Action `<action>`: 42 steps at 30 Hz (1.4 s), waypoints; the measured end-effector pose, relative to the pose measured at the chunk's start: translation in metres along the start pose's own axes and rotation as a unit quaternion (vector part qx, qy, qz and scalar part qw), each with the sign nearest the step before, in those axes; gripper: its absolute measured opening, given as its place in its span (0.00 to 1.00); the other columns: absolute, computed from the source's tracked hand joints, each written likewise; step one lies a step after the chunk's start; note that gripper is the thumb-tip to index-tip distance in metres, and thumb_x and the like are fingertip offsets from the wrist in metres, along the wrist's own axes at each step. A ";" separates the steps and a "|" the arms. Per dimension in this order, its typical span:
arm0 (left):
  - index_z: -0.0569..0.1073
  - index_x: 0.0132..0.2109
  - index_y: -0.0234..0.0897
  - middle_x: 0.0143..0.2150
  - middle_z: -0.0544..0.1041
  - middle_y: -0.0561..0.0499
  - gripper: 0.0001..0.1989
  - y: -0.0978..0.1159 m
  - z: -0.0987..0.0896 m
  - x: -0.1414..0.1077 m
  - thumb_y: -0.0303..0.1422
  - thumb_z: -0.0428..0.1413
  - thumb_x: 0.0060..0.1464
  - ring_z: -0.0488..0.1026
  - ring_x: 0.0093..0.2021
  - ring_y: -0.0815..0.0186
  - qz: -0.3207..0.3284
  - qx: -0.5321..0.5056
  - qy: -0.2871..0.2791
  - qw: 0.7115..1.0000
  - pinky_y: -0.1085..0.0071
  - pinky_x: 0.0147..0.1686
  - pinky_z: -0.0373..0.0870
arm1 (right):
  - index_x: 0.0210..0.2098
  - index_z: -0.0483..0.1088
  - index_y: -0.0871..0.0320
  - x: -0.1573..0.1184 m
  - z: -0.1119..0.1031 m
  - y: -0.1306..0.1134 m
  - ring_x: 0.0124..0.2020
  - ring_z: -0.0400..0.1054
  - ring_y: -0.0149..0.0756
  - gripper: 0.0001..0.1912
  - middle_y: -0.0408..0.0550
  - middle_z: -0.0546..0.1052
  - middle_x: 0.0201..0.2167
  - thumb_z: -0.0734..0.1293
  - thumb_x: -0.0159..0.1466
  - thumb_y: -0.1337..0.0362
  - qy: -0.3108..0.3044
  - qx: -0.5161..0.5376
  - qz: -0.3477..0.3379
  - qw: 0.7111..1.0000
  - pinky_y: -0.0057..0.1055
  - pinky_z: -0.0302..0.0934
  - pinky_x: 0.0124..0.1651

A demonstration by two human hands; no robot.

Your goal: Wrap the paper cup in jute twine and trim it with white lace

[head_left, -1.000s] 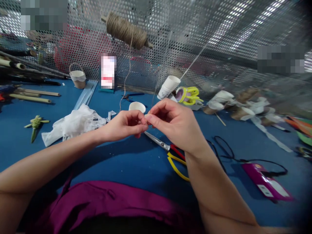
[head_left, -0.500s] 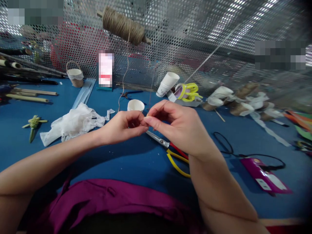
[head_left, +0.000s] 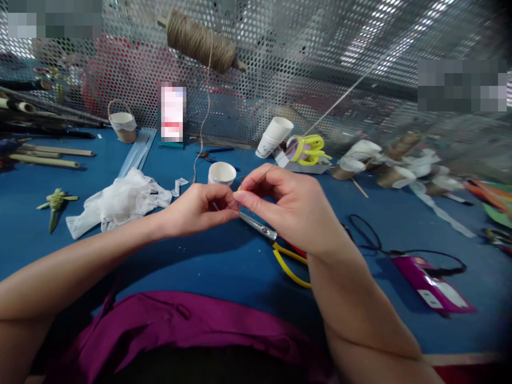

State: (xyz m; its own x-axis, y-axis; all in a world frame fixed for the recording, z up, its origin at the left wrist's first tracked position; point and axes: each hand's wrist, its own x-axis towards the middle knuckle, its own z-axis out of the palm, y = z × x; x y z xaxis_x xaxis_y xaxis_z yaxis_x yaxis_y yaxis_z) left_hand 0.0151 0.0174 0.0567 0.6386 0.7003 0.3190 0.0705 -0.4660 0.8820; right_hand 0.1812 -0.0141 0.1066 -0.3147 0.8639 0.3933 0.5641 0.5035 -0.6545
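My left hand [head_left: 204, 208] and my right hand [head_left: 280, 205] meet fingertip to fingertip above the blue table. Both are closed in a pinch. Something thin and brownish, perhaps a strand of twine, shows at the fingertips of my right hand; what my left fingers pinch is too small to make out. Just behind my hands stands a white paper cup [head_left: 222, 173]. Scissors [head_left: 262, 229] with red and yellow handles lie beneath my right hand. Crumpled white lace [head_left: 124, 200] rests left of my left hand.
A twine spool [head_left: 200, 42] hangs on the mesh, its strand trailing down. Behind stand a small basket [head_left: 123, 127], a phone [head_left: 173, 113], stacked cups [head_left: 274, 137] and yellow-handled scissors [head_left: 311, 149]. A purple badge holder [head_left: 432, 282] lies right, bamboo sticks [head_left: 48, 160] left.
Both hands keep their pinch, with only slight finger movement. The whole view has shifted a little; nothing has visibly been picked up or let go.
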 end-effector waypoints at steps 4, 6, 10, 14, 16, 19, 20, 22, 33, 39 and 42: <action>0.69 0.30 0.32 0.26 0.70 0.54 0.05 0.001 -0.001 0.000 0.29 0.53 0.51 0.66 0.28 0.73 0.005 0.022 -0.007 1.000 0.78 0.27 0.64 | 0.27 0.68 0.55 0.000 -0.001 0.001 0.24 0.66 0.30 0.04 0.40 0.74 0.23 0.68 0.57 0.65 -0.002 0.002 0.000 1.000 0.27 0.61 0.27; 0.70 0.31 0.32 0.27 0.71 0.53 0.05 0.002 -0.001 -0.001 0.30 0.53 0.52 0.67 0.28 0.73 0.009 0.028 -0.005 1.000 0.77 0.28 0.65 | 0.28 0.69 0.56 0.000 -0.001 0.002 0.24 0.66 0.30 0.03 0.40 0.74 0.23 0.67 0.57 0.65 -0.003 0.008 0.001 1.000 0.27 0.61 0.27; 0.70 0.32 0.32 0.26 0.70 0.53 0.07 0.002 0.001 -0.001 0.34 0.54 0.51 0.65 0.27 0.73 0.003 0.012 0.033 0.999 0.76 0.28 0.64 | 0.27 0.68 0.56 0.001 0.000 0.001 0.24 0.67 0.30 0.04 0.40 0.73 0.24 0.68 0.57 0.65 0.001 0.016 0.000 1.000 0.27 0.61 0.27; 0.67 0.29 0.33 0.23 0.67 0.55 0.09 0.000 0.005 0.001 0.35 0.53 0.51 0.61 0.22 0.75 -0.014 -0.020 0.065 0.998 0.77 0.23 0.60 | 0.26 0.68 0.57 0.002 0.001 -0.001 0.24 0.66 0.29 0.04 0.40 0.73 0.23 0.68 0.57 0.67 0.013 0.014 -0.001 1.000 0.26 0.61 0.27; 0.66 0.29 0.33 0.22 0.65 0.56 0.09 -0.001 0.007 0.001 0.35 0.53 0.51 0.59 0.21 0.75 -0.012 -0.026 0.070 0.997 0.77 0.21 0.58 | 0.26 0.68 0.57 0.003 0.001 0.000 0.24 0.65 0.29 0.05 0.40 0.72 0.23 0.67 0.58 0.67 0.017 0.012 -0.003 1.000 0.27 0.61 0.27; 0.65 0.27 0.34 0.21 0.64 0.57 0.09 0.002 0.007 0.001 0.34 0.53 0.51 0.58 0.21 0.75 0.007 0.009 0.095 0.995 0.78 0.21 0.57 | 0.26 0.68 0.57 0.004 0.002 0.002 0.26 0.66 0.29 0.05 0.40 0.72 0.24 0.67 0.58 0.67 0.027 0.016 -0.017 0.999 0.27 0.61 0.29; 0.64 0.26 0.34 0.20 0.64 0.57 0.10 0.004 0.007 0.001 0.34 0.52 0.52 0.58 0.21 0.75 0.016 0.036 0.105 0.994 0.78 0.21 0.57 | 0.26 0.68 0.57 0.004 0.003 0.003 0.26 0.66 0.29 0.05 0.40 0.72 0.25 0.67 0.58 0.68 0.034 0.018 -0.022 0.999 0.27 0.61 0.29; 0.64 0.25 0.34 0.20 0.64 0.56 0.10 0.008 0.006 -0.001 0.32 0.51 0.53 0.59 0.21 0.75 0.043 0.116 0.126 0.984 0.78 0.21 0.58 | 0.26 0.67 0.57 0.004 0.006 0.004 0.26 0.66 0.30 0.05 0.40 0.72 0.25 0.67 0.58 0.68 0.051 0.018 -0.031 0.998 0.27 0.61 0.29; 0.68 0.28 0.33 0.22 0.70 0.54 0.09 0.031 -0.009 -0.003 0.29 0.49 0.55 0.64 0.21 0.72 0.080 0.340 0.122 0.929 0.75 0.23 0.59 | 0.26 0.67 0.57 0.005 0.018 0.006 0.24 0.66 0.27 0.05 0.40 0.72 0.23 0.68 0.57 0.69 0.138 0.107 -0.022 0.984 0.26 0.63 0.28; 0.71 0.33 0.33 0.30 0.74 0.51 0.06 0.031 -0.030 0.005 0.32 0.53 0.53 0.70 0.32 0.71 -0.030 -0.084 -0.093 0.992 0.73 0.37 0.66 | 0.26 0.69 0.56 0.006 -0.002 0.006 0.23 0.67 0.28 0.06 0.39 0.73 0.21 0.70 0.56 0.64 0.040 0.261 0.013 0.964 0.27 0.64 0.27; 0.69 0.30 0.33 0.25 0.70 0.55 0.07 0.024 -0.028 0.007 0.33 0.55 0.50 0.67 0.26 0.73 -0.080 -0.185 -0.133 0.970 0.74 0.32 0.65 | 0.25 0.69 0.56 0.005 -0.001 0.005 0.23 0.67 0.28 0.07 0.39 0.73 0.22 0.70 0.55 0.62 0.024 0.251 0.017 0.968 0.27 0.63 0.26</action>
State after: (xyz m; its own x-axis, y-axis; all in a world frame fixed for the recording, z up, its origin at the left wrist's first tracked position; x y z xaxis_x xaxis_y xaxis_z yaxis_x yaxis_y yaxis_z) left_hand -0.0005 0.0263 0.0894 0.8207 0.5605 0.1104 -0.0632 -0.1030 0.9927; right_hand 0.1834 -0.0074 0.1057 -0.2600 0.8844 0.3876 0.1282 0.4294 -0.8939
